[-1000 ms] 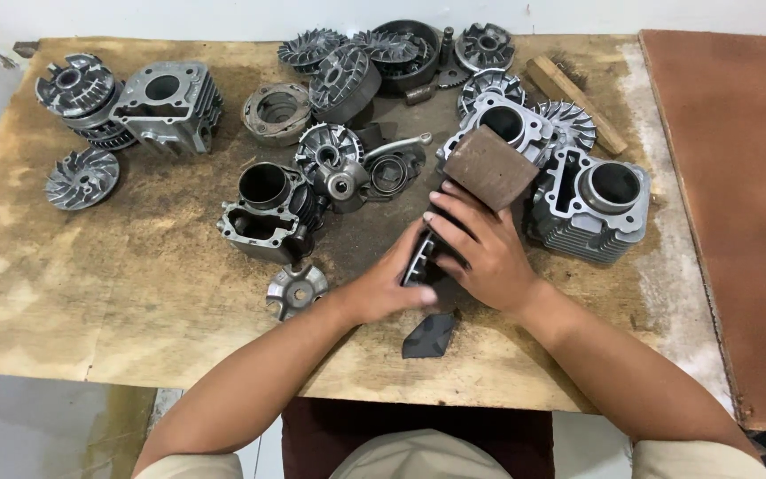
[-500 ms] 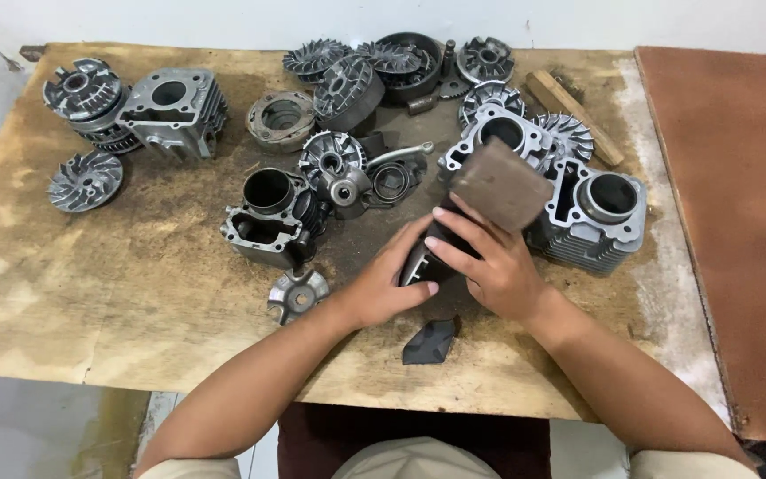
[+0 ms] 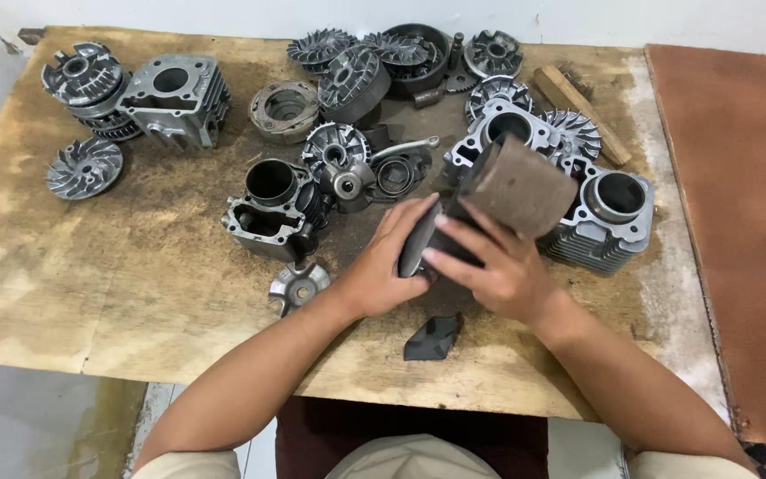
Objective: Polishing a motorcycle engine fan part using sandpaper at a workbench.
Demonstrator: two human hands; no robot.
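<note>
Head view shows us a dark curved metal part [image 3: 420, 238] near the frame's centre, gripped by our left hand [image 3: 383, 270]. Our right hand [image 3: 498, 266] clasps it too, pressing a worn brown sandpaper sheet [image 3: 520, 184] above the wooden table [image 3: 90, 275].

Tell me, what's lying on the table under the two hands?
A small dark flat piece lies on the wooden table just below them. Whatever sits directly under the palms is covered.
</note>
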